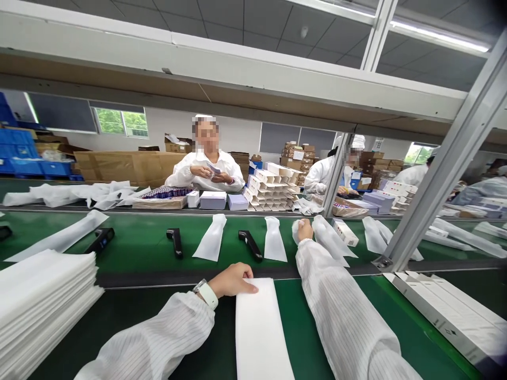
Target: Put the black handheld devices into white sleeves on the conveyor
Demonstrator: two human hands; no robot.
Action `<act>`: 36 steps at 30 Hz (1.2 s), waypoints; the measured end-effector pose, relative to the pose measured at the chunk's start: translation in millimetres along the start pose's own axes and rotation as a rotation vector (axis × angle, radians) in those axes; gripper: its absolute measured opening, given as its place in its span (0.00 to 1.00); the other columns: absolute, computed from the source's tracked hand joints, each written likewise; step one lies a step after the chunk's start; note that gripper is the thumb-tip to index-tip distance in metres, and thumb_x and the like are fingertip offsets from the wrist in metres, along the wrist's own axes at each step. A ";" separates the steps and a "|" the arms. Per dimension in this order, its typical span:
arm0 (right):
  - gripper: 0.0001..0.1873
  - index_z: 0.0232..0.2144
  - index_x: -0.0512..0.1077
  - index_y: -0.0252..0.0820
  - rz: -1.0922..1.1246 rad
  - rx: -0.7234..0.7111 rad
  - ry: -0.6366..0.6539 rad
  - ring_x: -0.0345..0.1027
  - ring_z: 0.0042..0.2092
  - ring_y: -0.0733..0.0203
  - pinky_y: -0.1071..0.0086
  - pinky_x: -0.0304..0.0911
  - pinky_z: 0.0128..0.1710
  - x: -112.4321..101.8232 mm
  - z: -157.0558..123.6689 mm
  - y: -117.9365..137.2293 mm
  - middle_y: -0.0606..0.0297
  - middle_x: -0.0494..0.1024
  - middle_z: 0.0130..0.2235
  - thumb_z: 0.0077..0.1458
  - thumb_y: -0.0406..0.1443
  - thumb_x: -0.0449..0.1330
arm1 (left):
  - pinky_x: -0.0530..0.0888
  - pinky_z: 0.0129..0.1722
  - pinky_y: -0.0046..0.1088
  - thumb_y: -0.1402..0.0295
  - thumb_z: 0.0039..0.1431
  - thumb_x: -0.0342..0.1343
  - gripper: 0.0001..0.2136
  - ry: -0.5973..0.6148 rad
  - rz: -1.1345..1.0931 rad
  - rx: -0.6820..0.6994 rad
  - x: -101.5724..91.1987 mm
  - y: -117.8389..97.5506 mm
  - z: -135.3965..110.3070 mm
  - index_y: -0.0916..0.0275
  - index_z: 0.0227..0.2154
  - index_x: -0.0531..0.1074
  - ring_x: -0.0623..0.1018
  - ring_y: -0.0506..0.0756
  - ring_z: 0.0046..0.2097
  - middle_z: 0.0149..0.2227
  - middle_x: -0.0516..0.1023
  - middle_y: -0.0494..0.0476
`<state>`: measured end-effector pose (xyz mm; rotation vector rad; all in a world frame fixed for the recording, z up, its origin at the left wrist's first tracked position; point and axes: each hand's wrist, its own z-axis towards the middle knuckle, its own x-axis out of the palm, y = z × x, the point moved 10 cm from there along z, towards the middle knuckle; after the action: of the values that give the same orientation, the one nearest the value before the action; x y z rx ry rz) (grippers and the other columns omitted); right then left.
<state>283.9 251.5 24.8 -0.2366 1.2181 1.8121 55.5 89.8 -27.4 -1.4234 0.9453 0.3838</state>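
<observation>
My left hand point(234, 279) grips the far end of a flat white foam sleeve point(261, 332), its thumb lying on top. The sleeve stretches toward me over the green work surface. On the belt beyond, the fingers of my right hand point(305, 230) are closed on a crumpled white foam sleeve point(295, 230), mostly hidden by the hand. Just right of that hand lies another foam sleeve point(330, 238), and to its left a flared one point(274, 240). A black handheld device point(250, 245) rests on the belt farther left.
A tall stack of white foam sheets point(43, 306) stands at my left. Long white boxes point(447, 316) lie at right, near a slanted metal post point(447, 142). A small white box point(345, 232) is on the green belt point(146, 232). Across it, a co-worker point(206, 163) handles small items.
</observation>
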 end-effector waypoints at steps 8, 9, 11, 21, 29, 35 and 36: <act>0.19 0.37 0.66 0.45 0.166 -0.255 0.499 0.57 0.47 0.52 0.60 0.49 0.47 86.1 -79.0 90.3 0.59 0.68 0.39 0.39 0.39 0.61 | 0.62 0.28 0.26 0.61 0.43 0.52 0.10 -0.180 0.027 0.098 -16.5 -15.7 -11.5 0.63 0.20 0.71 0.70 0.54 0.31 0.24 0.71 0.51; 0.21 0.37 0.65 0.45 0.207 -0.233 0.565 0.58 0.46 0.51 0.59 0.49 0.46 96.6 -88.7 93.1 0.60 0.69 0.38 0.37 0.37 0.63 | 0.62 0.30 0.26 0.62 0.44 0.51 0.09 -0.195 0.031 0.118 -16.8 -19.1 -14.5 0.62 0.23 0.72 0.70 0.53 0.32 0.26 0.72 0.51; 0.22 0.38 0.64 0.46 0.285 -0.172 0.631 0.60 0.44 0.52 0.57 0.50 0.45 107.3 -99.0 92.2 0.62 0.69 0.35 0.36 0.32 0.62 | 0.63 0.30 0.26 0.63 0.47 0.50 0.10 -0.225 0.059 0.153 -16.8 -25.2 -20.8 0.60 0.31 0.71 0.70 0.53 0.32 0.29 0.73 0.50; 0.37 0.49 0.42 0.56 1.194 0.082 0.798 0.68 0.35 0.62 0.63 0.64 0.31 28.7 -99.7 105.7 0.69 0.69 0.37 0.41 0.36 0.59 | 0.65 0.41 0.32 0.63 0.54 0.44 0.11 -0.384 0.327 0.383 -15.9 -44.4 -37.0 0.59 0.26 0.70 0.67 0.57 0.44 0.42 0.66 0.55; 0.36 0.44 0.50 0.55 1.330 0.196 0.846 0.69 0.32 0.61 0.65 0.63 0.28 6.8 -119.8 109.2 0.72 0.70 0.31 0.34 0.33 0.64 | 0.65 0.29 0.26 0.65 0.55 0.42 0.08 -0.353 0.292 0.257 -14.9 -32.7 -31.7 0.58 0.32 0.65 0.70 0.53 0.32 0.28 0.69 0.50; 0.36 0.43 0.51 0.55 1.367 0.176 0.836 0.69 0.32 0.62 0.67 0.63 0.28 8.8 -118.7 110.5 0.72 0.70 0.33 0.33 0.33 0.65 | 0.66 0.40 0.30 0.64 0.55 0.42 0.10 -0.406 0.418 0.401 -14.1 -48.3 -39.2 0.59 0.28 0.68 0.67 0.55 0.43 0.42 0.66 0.55; 0.35 0.42 0.51 0.55 1.369 0.173 0.843 0.69 0.31 0.62 0.67 0.63 0.28 9.8 -120.4 111.5 0.72 0.70 0.32 0.33 0.33 0.65 | 0.66 0.40 0.30 0.63 0.55 0.43 0.11 -0.408 0.412 0.394 -15.0 -47.7 -39.0 0.59 0.27 0.69 0.67 0.56 0.43 0.43 0.65 0.55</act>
<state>156.0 148.4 30.7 -0.0227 2.5031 2.8338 68.9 49.9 20.0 -0.7487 0.9106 0.7198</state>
